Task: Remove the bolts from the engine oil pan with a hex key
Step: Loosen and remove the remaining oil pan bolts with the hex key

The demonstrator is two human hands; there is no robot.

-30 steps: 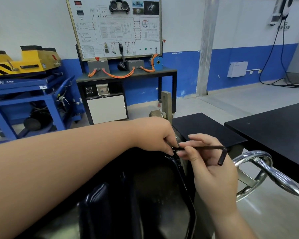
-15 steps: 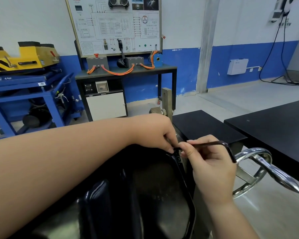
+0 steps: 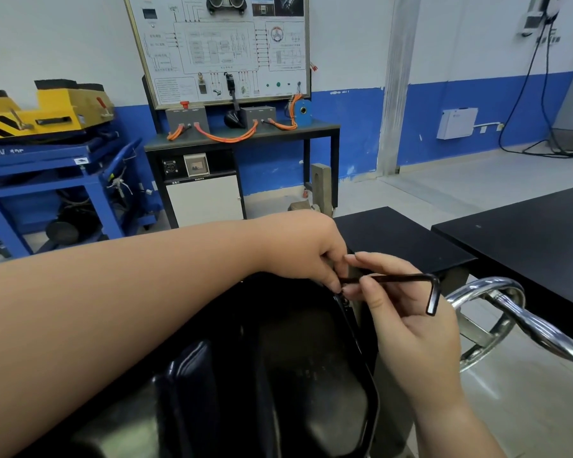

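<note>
At 6 o'clock in the view, a black engine oil pan is being worked on at its right rim. An L-shaped hex key is being held level there, its short arm pointing down. The long arm is being pinched between the thumb and fingers of the right hand, and the tip is being gripped by the curled fingertips of the left hand. The bolt is being hidden beneath them. A chrome handwheel is standing at 3 o'clock of the right hand. Writing on the training board at 12 o'clock is too blurred for reading.
</note>
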